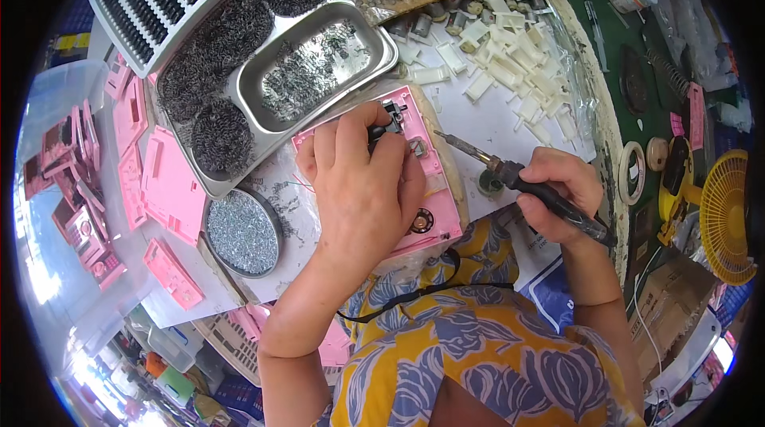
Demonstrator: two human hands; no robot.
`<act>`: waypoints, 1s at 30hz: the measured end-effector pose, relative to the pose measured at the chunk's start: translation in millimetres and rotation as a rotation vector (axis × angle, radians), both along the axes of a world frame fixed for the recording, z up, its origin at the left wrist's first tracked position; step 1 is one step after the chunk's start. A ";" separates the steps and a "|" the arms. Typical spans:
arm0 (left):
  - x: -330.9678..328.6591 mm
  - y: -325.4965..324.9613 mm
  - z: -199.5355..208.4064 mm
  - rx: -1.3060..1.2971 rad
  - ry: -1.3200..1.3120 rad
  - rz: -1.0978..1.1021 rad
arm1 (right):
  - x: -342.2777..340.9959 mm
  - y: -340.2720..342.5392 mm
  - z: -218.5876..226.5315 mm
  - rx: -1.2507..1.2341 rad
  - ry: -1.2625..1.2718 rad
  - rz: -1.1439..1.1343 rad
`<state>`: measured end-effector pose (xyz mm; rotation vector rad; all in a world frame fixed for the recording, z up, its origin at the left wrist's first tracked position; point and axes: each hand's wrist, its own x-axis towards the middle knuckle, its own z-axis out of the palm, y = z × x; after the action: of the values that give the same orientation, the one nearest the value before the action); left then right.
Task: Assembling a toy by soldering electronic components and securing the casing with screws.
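My left hand (358, 180) lies over a pink plastic casing (441, 176), its fingers curled and pressed on the casing around a small black part (392, 114) near the far end. A round speaker (421, 221) sits in the near end of the casing, partly behind my thumb side. Thin red wires show beside the left fingers. In my right hand (558, 192) is a screwdriver (542, 196) with a worn black handle, closed in the fingers. Its metal tip points left toward the casing, just off its right edge. My left palm hides the casing's middle.
Beyond the left hand stands a metal tray (382, 44) of small springs, with a dark bowl of screws (243, 232) nearer. White plastic parts (510, 60) are heaped at the far right. Pink panels (171, 188) lie left, beside a clear bin (48, 100). A yellow fan (727, 216) stands right.
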<state>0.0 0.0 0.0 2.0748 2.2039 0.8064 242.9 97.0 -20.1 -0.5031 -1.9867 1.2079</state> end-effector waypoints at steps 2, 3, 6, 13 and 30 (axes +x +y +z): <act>-0.5 -0.7 0.8 -0.002 -0.007 -0.005 | -0.9 -0.2 -0.8 -0.007 0.010 0.001; -1.0 -0.2 0.5 0.004 0.003 -0.006 | -1.5 0.1 -0.5 -0.002 0.009 -0.004; -2.2 0.1 -0.6 0.011 0.021 -0.012 | -3.0 0.7 0.8 0.007 0.007 -0.009; -1.1 -2.2 3.2 -0.008 -0.008 -0.008 | -3.3 1.3 0.6 0.012 0.011 -0.007; 0.4 -6.4 4.0 0.019 0.013 0.021 | -3.3 2.3 2.0 0.016 0.011 -0.015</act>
<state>0.4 -6.4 4.0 2.0743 2.2370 0.8205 239.6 99.4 -18.2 -0.5011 -1.9783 1.1825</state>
